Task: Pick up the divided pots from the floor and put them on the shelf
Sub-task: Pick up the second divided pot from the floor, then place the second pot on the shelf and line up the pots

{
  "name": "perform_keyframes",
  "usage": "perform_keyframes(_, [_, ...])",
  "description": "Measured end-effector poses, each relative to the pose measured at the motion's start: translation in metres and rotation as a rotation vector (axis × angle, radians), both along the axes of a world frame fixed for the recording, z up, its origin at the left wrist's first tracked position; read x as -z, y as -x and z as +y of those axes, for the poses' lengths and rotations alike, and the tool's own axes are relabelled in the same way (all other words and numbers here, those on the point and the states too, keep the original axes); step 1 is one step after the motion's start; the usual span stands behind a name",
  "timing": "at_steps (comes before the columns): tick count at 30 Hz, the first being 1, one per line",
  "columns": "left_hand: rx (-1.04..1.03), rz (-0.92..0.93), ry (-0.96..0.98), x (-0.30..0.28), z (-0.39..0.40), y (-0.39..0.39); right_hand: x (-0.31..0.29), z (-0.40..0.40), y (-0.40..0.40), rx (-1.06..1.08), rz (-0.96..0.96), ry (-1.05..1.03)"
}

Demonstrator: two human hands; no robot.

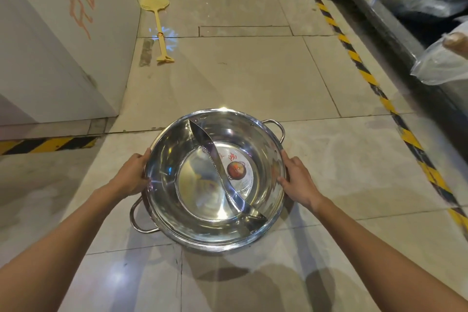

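Divided pot [215,180] (steel, shiny) gripped between left hand [133,176] and right hand [297,177].

Both forearms run out of the bottom corners, so the elbows are unseen. The fingers of the left hand [131,175] and right hand [298,180] curl under the rim of the divided pot [202,200], hidden there. Whether a second pot sits nested beneath cannot be told. The sticker [239,172] is half hidden by the divider, its print too small to read. The shelf [395,18] and plastic bags [440,63] are cut off at right.
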State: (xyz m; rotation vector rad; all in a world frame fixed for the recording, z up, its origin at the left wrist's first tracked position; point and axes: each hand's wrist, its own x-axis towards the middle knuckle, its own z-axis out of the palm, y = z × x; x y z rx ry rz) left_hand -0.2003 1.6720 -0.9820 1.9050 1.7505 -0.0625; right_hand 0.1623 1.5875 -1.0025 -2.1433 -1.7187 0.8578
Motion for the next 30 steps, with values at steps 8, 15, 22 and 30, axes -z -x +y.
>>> perform_keyframes(8, [0.121, -0.102, -0.002, -0.146, 0.022, -0.033, -0.137, -0.003, -0.043, 0.14, 0.06, 0.025])
perform_keyframes(15, [0.436, -0.048, -0.027, -0.339, 0.048, -0.14, -0.313, -0.07, -0.107, 0.433, 0.097, 0.014])
perform_keyframes(22, [0.818, -0.065, 0.003, -0.499, 0.005, -0.297, -0.483, -0.236, -0.14, 0.781, 0.08, -0.022])
perform_keyframes(30, [1.273, -0.222, 0.143, -0.581, -0.133, -0.425, -0.56, -0.421, -0.115, 1.197, 0.088, 0.032])
